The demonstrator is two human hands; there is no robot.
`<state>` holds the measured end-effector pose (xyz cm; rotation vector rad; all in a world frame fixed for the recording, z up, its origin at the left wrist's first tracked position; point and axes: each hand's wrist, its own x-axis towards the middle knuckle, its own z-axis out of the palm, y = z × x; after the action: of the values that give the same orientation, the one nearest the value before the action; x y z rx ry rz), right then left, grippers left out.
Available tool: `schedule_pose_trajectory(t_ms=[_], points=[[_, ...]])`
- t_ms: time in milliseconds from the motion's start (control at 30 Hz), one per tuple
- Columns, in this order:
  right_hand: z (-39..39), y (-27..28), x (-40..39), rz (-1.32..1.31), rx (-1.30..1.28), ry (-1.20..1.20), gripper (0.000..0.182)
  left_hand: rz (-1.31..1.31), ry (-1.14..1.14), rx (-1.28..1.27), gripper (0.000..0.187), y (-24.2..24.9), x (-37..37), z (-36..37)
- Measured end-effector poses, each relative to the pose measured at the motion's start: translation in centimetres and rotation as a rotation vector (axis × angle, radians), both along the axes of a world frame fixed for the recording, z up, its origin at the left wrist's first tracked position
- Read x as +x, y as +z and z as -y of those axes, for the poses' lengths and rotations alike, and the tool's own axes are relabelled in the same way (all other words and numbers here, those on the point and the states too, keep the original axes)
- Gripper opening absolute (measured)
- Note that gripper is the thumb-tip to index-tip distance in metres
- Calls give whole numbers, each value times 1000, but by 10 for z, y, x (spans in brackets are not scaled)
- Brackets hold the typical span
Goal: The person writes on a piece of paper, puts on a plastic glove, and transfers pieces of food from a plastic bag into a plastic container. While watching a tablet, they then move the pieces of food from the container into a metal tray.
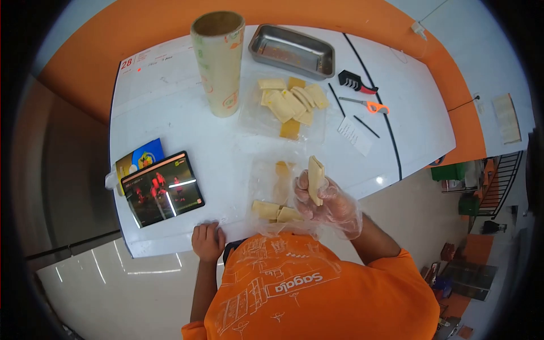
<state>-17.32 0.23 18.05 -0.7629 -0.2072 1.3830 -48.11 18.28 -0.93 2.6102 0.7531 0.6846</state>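
Note:
My right hand (326,199), in a clear plastic glove, pinches a small stack of pale flat dough pieces (315,180) upright above the near tray. Below and left of it lies a clear plastic tray (258,181), with several pale flat dough pieces (265,209) at its near end and a yellowish strip (283,178). My bare left hand (208,242) rests on the table's front edge with its fingers curled, and nothing shows in it. Farther back, more flat dough pieces (292,103) lie heaped on a second clear plastic tray (249,122).
Behind the trays stand a tall printed film roll (218,68) and a metal pan (292,54). At the right lie a knife sharpener (357,83), an orange-handled lighter (371,106) and a paper slip (354,136). A tablet (162,191) and a blue-yellow packet (144,156) sit left.

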Motion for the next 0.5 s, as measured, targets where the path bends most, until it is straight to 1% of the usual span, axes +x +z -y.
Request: schedule_pose_trajectory(t_ms=[33,67,133,167,200,267,300,367,400,467,500], points=[[4,2,1,68,-126,38,50,19,-2,13,23,1,1,0],[9,-1,6,35,-133,49,50,27,-5,21,23,2,-2,1],[9,-5,18,568,-352,375,45,18,-1,12,23,0,-3,1],[2,2,16,874,-458,461,42,13,-1,17,22,0,-2,0],[-3,-2,15,859,-455,465,42,-3,0,16,22,1,-2,0],[-6,-9,15,1567,-575,787,42,11,2,10,23,2,0,0],[-4,-17,15,1561,-576,786,42,5,4,14,23,3,0,0],[0,-39,15,1666,-656,813,49,-4,0,3,23,3,0,1],[-3,-41,11,1662,-654,812,49,-7,-1,-5,23,3,-1,0],[-17,-44,4,1864,-817,985,46,0,-7,5,22,1,-1,0],[-17,-41,3,1869,-817,979,46,7,-11,12,22,2,-1,-1]])
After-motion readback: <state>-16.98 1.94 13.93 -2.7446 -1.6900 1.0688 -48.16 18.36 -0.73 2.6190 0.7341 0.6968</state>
